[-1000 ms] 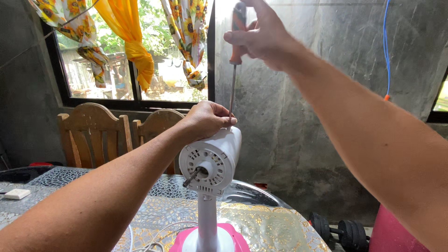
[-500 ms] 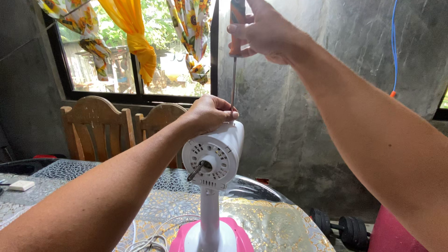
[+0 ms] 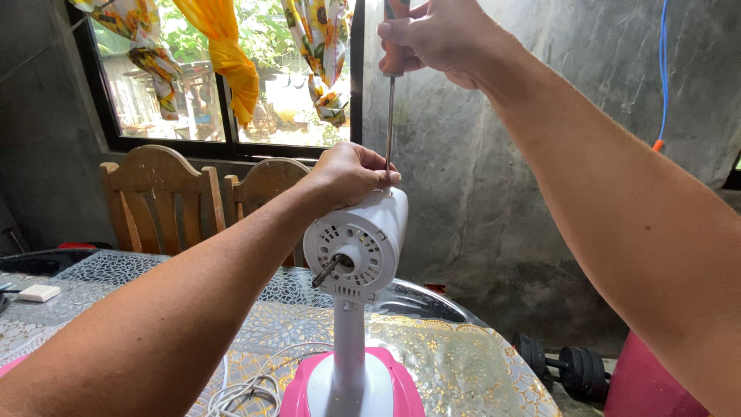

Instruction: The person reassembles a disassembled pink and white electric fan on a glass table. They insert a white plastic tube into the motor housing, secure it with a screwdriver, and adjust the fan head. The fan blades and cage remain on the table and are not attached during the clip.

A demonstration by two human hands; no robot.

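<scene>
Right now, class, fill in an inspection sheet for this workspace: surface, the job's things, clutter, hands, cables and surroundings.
Surface: table under a patterned gold and silver cover.
Job's things: white fan motor housing on a white post with a pink base; screwdriver held upright, tip at the housing's top.
Clutter: small white box at the table's left.
Hands: left hand grips the housing's top; right hand grips the screwdriver's handle.
Cables: white cord coiled by the base; blue wire on the wall.
Surroundings: two wooden chairs, window, floral curtains, dumbbell on the floor.

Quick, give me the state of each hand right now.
Left hand: closed over the top of the white fan motor housing.
Right hand: closed on the screwdriver handle, shaft pointing down.
</scene>
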